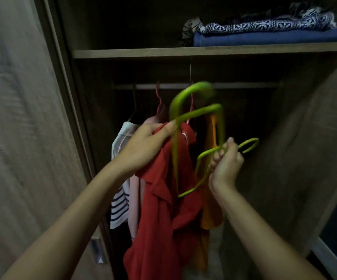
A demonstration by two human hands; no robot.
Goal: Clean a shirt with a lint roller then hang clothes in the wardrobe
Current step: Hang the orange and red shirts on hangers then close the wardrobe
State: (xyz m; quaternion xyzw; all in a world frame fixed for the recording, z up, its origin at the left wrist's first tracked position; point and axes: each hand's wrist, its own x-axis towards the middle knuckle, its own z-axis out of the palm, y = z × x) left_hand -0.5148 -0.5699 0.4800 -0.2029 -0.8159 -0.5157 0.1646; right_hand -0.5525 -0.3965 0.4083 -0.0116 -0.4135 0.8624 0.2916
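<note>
Centre frame, before the open wardrobe: left hand [143, 142] grips the red shirt [163, 199] collar and one green hanger [194, 110]; right hand [226, 160] curls round a second hanger [204, 158]. Hangers look interlocked; tugging could drop the shirt or snag it below the rail [234, 85].

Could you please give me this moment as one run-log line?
left hand: holds red shirt | right hand: grips green hanger | rail: shirt not hung
</note>
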